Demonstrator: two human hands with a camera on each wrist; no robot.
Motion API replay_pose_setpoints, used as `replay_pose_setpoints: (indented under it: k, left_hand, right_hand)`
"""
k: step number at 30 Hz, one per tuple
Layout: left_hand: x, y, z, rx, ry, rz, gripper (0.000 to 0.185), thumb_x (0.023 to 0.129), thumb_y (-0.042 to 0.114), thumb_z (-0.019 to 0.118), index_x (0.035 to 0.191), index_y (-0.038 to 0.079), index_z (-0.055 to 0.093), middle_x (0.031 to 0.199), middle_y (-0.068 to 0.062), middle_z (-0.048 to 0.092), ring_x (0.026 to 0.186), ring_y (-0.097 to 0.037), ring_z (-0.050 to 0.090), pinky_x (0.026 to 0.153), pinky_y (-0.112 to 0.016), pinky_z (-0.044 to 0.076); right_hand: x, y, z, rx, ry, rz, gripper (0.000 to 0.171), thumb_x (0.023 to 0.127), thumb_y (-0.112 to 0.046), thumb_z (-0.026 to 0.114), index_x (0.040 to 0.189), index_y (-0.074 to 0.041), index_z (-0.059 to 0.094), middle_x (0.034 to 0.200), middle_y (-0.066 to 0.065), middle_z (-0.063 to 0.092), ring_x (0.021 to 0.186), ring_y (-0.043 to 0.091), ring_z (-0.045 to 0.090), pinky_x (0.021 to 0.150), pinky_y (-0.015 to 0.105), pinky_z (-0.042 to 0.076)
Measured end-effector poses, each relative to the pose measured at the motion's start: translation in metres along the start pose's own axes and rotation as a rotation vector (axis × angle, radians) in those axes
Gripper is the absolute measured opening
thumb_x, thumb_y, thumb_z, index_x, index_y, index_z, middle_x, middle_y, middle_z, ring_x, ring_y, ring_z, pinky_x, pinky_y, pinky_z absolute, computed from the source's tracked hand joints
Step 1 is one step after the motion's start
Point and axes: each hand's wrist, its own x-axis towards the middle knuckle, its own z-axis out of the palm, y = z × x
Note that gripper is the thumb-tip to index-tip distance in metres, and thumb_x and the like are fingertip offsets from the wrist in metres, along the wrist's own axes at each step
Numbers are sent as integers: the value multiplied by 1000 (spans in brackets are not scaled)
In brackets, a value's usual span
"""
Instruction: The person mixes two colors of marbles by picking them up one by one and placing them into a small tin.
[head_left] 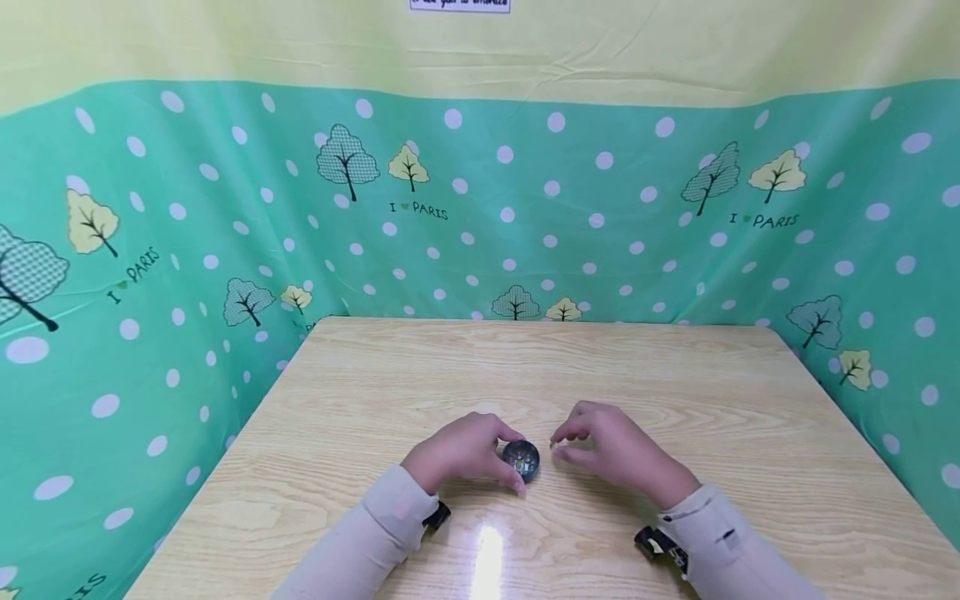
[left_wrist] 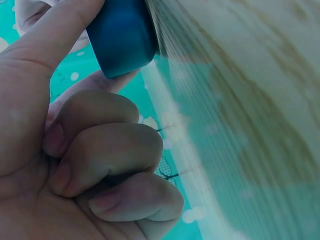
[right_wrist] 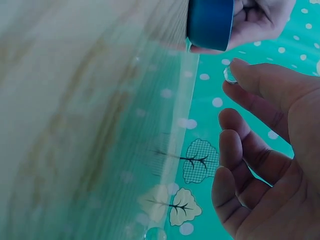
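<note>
My left hand (head_left: 467, 450) grips a small round dark-blue metal tin (head_left: 533, 477) between thumb and forefinger, its other fingers curled in. The tin stands on the table, and small coloured specks show inside it in the head view. Its smooth blue side (left_wrist: 122, 40) fills the top of the left wrist view. Just right of the tin, my right hand (head_left: 617, 446) pinches a tiny clear bead (right_wrist: 229, 75) between thumb and forefinger. That hand's remaining fingers are loosely bent. The bead is apart from the tin.
The pale wood-grain table (head_left: 420, 358) has a glossy surface with a light reflection near the front. A clear round blob (right_wrist: 155, 234) shows at the bottom of the right wrist view; its kind cannot be told. Green dotted cloth (head_left: 480, 208) hangs behind and on both sides.
</note>
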Motion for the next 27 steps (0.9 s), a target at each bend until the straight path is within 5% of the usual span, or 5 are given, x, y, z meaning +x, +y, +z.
replay_pose_setpoints:
  k: [11, 27]
  left_hand:
    - [0, -1, 0, -27, -3, -1, 66, 67, 53, 94, 126, 29, 75, 116, 14, 74, 96, -2, 64, 83, -24, 52]
    - [0, -1, 0, -36, -10, -1, 62, 67, 53, 94, 123, 32, 76, 114, 15, 74, 93, -2, 63, 82, -25, 52]
  right_hand:
    - [0, -7, 6, 10, 47, -67, 13, 88, -24, 84, 102, -23, 83, 85, -17, 63, 75, 7, 59, 66, 21, 49]
    - [-1, -12, 10, 5, 17, -40, 13, 89, -26, 84, 102, -27, 82, 83, -21, 59, 71, 9, 57, 62, 21, 48]
